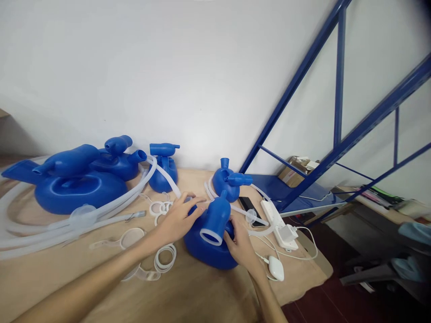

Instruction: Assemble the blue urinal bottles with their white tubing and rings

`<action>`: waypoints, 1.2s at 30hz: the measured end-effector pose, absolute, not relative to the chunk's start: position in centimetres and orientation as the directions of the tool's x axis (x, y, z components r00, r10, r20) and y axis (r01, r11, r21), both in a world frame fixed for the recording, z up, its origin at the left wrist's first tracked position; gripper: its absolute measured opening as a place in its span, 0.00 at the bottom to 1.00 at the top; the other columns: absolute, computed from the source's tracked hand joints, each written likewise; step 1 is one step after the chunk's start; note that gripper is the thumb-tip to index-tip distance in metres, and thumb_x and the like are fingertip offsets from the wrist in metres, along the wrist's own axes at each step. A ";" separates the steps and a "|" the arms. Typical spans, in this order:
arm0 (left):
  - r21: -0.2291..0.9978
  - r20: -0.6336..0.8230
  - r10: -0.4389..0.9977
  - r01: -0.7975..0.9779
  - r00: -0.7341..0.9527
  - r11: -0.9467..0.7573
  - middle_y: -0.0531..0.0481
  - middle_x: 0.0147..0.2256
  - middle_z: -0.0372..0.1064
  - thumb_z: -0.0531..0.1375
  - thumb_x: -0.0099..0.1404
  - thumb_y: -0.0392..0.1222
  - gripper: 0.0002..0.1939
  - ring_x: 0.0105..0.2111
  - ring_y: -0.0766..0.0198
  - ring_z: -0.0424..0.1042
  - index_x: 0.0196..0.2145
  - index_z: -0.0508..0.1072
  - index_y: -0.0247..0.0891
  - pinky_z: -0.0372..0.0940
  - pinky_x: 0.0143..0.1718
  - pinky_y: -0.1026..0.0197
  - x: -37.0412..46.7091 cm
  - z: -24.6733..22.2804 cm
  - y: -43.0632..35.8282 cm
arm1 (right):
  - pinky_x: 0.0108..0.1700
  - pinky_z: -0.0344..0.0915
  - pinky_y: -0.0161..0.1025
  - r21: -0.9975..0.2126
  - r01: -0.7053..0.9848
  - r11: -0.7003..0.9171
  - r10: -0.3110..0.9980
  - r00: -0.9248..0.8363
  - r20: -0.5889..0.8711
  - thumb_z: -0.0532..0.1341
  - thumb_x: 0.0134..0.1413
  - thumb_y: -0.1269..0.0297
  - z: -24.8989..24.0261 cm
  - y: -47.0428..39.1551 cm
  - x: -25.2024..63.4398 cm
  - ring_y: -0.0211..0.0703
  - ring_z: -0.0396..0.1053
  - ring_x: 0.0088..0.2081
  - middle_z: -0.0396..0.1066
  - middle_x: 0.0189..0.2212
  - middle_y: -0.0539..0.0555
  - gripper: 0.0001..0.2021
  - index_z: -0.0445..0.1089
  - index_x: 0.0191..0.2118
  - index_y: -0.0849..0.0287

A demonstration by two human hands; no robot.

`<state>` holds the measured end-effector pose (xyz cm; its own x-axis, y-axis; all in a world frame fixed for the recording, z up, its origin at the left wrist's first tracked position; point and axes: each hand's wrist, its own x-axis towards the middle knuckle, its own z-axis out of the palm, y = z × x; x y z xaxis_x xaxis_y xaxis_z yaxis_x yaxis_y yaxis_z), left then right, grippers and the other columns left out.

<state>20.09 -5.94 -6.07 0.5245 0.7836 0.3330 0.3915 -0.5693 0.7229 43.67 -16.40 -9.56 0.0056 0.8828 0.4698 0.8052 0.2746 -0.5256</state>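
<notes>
A blue plastic urinal bottle (208, 256) lies on the paper-covered table in front of me. On top of it rests a blue funnel-shaped spout piece (218, 217) with a white rim at its wide opening, facing me. My left hand (182, 216) is curled over the bottle's left end, where a neck is partly hidden. From the right, my right hand (239, 240) grips the bottle by its handle, with the thumb beside the spout piece. Left of the bottle lie white rings (164, 259) and a round translucent cap (132, 237) with a strap.
More blue bottles (81, 193) with spout pieces and white hoses (111, 211) crowd the left. Another bottle (226, 181) stands behind mine. A phone (251, 210), a power strip (278, 226) and a white charger (276, 268) lie right. A blue metal frame (340, 76) rises beyond.
</notes>
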 end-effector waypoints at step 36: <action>-0.007 0.522 0.314 0.372 0.793 -0.928 0.46 0.44 0.76 0.64 0.69 0.38 0.05 0.46 0.53 0.72 0.43 0.77 0.40 0.59 0.54 0.46 20.1 -6.8 -2.9 | 0.52 0.74 0.52 -0.560 0.780 0.281 0.857 0.058 0.512 0.60 0.69 0.55 -10.8 -16.0 43.6 0.58 0.78 0.51 0.80 0.50 0.62 0.15 0.73 0.54 0.56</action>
